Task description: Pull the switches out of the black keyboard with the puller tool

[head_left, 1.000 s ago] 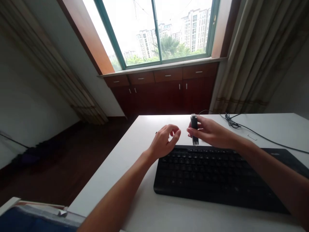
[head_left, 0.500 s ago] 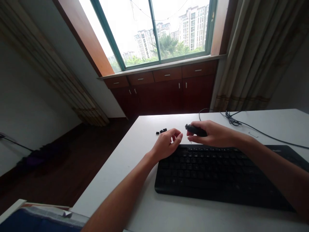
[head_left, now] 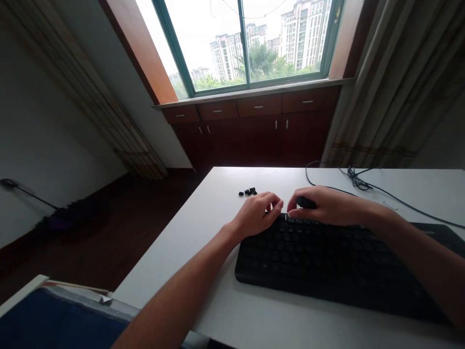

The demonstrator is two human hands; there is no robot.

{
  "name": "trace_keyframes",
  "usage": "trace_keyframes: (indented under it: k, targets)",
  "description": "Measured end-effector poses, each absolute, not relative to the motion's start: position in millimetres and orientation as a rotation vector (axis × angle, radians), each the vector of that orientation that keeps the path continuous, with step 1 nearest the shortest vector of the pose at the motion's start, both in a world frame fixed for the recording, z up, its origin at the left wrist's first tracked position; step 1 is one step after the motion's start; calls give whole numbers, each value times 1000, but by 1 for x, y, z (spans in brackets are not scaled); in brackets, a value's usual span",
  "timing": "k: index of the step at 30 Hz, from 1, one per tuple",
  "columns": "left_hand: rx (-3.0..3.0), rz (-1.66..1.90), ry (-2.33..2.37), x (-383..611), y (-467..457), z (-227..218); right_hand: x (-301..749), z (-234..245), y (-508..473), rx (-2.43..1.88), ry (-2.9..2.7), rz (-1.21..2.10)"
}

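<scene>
A black keyboard (head_left: 308, 283) lies on the white desk, slightly tilted in view. My left hand (head_left: 257, 212) rests over its far left corner, fingers curled at the back edge and thumb close to the top keys. Closed around a black-handled tool (head_left: 306, 202) is my right hand (head_left: 321, 203), just right of the left one. A thin, bright metal tip shows below its fingers, at the top row of keys. Most of the tool is hidden in the palm. Several small black pieces, which look like keycaps (head_left: 248, 192), lie behind my left hand.
Behind the keyboard, a black cable (head_left: 358, 179) lies bundled on the white desk (head_left: 196, 232), near a thin bent wire (head_left: 390, 206). Blue fabric in a pale frame (head_left: 54, 320) stands at the lower left. Wooden cabinets (head_left: 240, 138) run beneath the window.
My right hand has turned the tool downward, bringing its metal tip onto the keyboard's top row. My left hand stays at the corner. The whole view has shifted slightly.
</scene>
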State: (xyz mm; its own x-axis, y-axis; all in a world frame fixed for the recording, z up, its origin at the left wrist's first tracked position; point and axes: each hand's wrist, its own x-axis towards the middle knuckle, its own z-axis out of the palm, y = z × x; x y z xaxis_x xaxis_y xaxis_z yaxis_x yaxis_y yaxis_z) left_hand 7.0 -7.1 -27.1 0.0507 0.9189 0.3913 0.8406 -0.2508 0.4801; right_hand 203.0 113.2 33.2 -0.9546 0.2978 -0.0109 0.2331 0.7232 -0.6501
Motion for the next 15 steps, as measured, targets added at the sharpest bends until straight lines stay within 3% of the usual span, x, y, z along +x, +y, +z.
trace_keyframes:
  k: [15]
  targets:
    - [2511, 935, 1554, 7, -15, -19, 198, 31, 108, -565, -2689, 925]
